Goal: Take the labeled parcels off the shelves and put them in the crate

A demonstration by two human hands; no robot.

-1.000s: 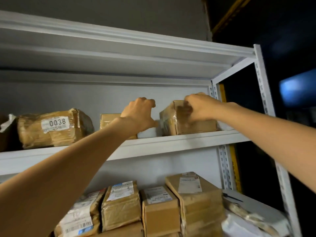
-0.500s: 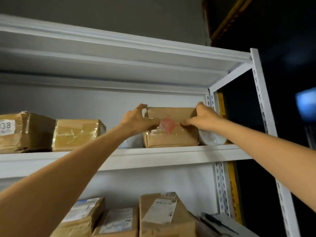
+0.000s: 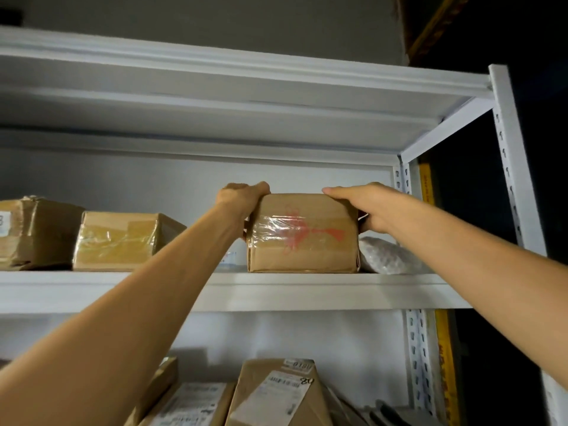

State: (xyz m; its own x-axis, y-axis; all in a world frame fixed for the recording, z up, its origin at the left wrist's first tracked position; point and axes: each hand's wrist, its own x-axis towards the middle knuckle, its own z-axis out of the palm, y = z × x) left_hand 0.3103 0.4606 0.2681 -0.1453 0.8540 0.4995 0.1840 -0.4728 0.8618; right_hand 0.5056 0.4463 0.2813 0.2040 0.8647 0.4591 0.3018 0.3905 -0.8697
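White shelf [image 3: 276, 290] in a dim room; left hand [image 3: 239, 199] and right hand [image 3: 365, 207] clasp the parcel [image 3: 302, 238] (red-stamped) between them, arms outstretched.

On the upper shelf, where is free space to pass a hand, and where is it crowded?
The gap between the taped box and the red-marked box is mostly bare; the left hand reaches through it. The right end is crowded: the right hand, then a white bag against the post.

matt cardboard parcel [image 3: 302, 233], glossy tape, painted metal shelf [image 3: 307, 292]
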